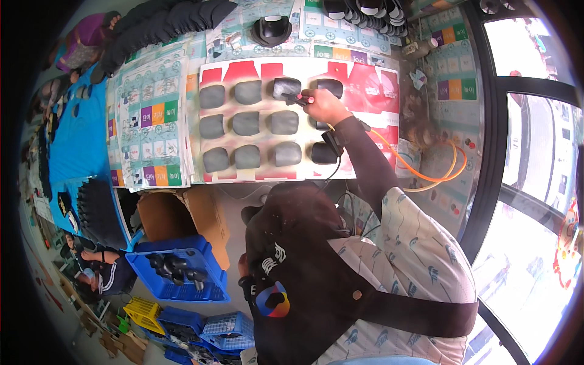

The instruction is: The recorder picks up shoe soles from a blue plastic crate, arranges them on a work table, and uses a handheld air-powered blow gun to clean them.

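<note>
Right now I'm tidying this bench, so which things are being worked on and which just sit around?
In use:
right hand
red-tipped tool
grey pads
red-and-white sheet
orange hose

Lying about:
blue crates
cardboard box
stacked black pieces
printed sheets

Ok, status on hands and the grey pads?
Right hand grips a red-tipped spray tool, nozzle at a top-row grey moulded pad. Left hand not visible. Orange hose trails right.
</note>
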`<act>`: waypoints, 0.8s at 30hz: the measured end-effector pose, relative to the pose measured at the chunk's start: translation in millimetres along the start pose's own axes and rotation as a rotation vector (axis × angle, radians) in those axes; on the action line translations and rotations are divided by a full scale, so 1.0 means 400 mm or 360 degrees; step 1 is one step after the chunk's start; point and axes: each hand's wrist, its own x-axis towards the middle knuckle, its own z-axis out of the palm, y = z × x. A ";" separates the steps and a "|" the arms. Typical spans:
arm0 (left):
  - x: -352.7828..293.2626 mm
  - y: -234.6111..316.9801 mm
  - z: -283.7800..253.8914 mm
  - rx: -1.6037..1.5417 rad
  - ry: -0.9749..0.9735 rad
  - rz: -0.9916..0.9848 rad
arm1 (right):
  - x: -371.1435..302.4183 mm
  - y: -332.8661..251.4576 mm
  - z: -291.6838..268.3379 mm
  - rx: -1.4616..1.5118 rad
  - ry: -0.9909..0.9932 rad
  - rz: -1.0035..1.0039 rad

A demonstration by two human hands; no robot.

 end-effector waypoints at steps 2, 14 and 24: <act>-0.002 -0.001 0.002 0.0011 -0.0001 -0.0015 | -0.002 0.003 0.003 0.0018 0.0036 0.0033; -0.003 -0.011 0.000 0.0043 -0.0012 -0.0023 | -0.018 0.032 -0.009 -0.0024 0.0115 -0.0074; -0.008 0.003 0.003 0.0106 -0.0033 -0.0035 | 0.003 0.068 -0.034 -0.0124 0.0162 -0.0021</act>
